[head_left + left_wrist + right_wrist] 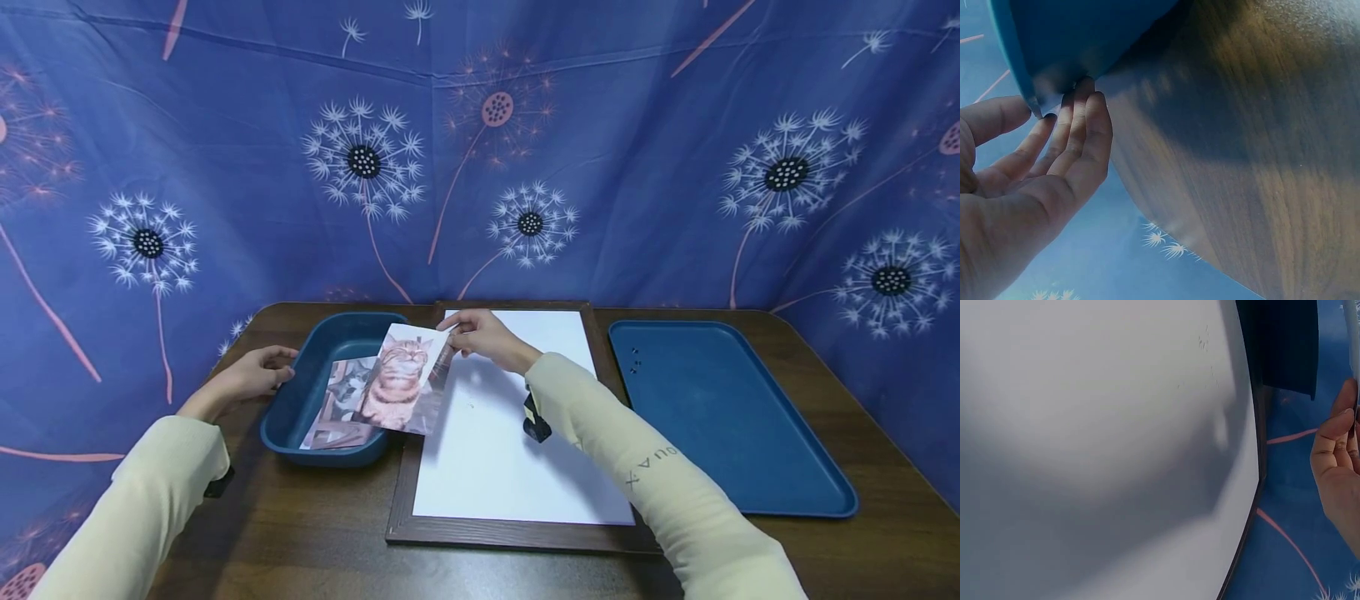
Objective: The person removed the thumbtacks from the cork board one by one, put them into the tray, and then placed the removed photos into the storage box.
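Note:
My right hand (487, 337) pinches a printed cat photo (397, 383) by its upper right corner. The photo, showing a striped cat with closed eyes, is tilted over the right side of a blue bin (288, 425) and overlaps the framed white board (517, 467). Inside the bin lie more photos (348, 387), partly covered by the held one. My left hand (251, 379) is at the bin's left rim; in the left wrist view the thumb and fingers (1079, 134) hold the rim from both sides. At the right edge of the right wrist view, only the held photo's edge (1354, 344) shows.
A blue tray (720, 400) lies to the right of the board, with several small dark pieces (635, 362) near its upper left corner. Everything stands on a brown wooden table (300, 533). A blue dandelion-print cloth (637, 167) hangs behind it.

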### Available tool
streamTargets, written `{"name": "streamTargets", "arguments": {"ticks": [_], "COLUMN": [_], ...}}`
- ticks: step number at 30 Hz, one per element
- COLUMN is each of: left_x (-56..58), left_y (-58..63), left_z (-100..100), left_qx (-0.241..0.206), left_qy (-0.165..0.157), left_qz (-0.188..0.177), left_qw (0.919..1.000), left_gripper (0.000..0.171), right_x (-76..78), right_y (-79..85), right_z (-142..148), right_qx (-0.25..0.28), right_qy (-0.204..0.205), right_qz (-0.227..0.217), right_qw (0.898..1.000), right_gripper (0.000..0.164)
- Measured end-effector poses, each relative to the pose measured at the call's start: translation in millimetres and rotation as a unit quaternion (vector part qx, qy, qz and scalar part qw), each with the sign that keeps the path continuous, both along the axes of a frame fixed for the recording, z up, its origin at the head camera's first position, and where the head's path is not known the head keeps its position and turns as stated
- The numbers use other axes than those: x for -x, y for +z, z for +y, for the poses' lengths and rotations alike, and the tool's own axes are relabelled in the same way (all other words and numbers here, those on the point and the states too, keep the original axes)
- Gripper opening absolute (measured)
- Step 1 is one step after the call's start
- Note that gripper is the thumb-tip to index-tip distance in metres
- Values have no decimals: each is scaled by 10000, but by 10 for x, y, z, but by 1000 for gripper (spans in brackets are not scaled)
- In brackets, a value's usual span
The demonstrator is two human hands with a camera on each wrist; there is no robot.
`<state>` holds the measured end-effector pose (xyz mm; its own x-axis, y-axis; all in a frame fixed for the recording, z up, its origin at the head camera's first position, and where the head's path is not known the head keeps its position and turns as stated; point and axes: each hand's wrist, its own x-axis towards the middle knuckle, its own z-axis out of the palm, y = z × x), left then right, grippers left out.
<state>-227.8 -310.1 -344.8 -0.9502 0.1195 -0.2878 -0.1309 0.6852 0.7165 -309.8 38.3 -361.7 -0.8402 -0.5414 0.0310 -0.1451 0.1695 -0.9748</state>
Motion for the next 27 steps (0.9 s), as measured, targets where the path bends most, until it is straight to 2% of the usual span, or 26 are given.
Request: {"name": "streamTargets", "arguments": {"ticks": [9,16,27], "left_x": [9,33,32], "left_y": [13,3,9], "left_z": [-5,-9,-25], "left_qx": [80,270,210], "left_qy": [-42,-149,-169], "left_qz": [15,167,143], "left_qw": [10000,9994,9995], "left_gripper": [48,47,47], "right_x": [20,26,37], "right_y": [4,-15,-34], "right_z": [-255,-434,-666], "right_qx": [-24,-211,-317], "right_qy": [4,-187,-220], "right_qz": [4,116,349], "right_qw": [10000,9995,9986], "right_gripper": [26,23,24]}}
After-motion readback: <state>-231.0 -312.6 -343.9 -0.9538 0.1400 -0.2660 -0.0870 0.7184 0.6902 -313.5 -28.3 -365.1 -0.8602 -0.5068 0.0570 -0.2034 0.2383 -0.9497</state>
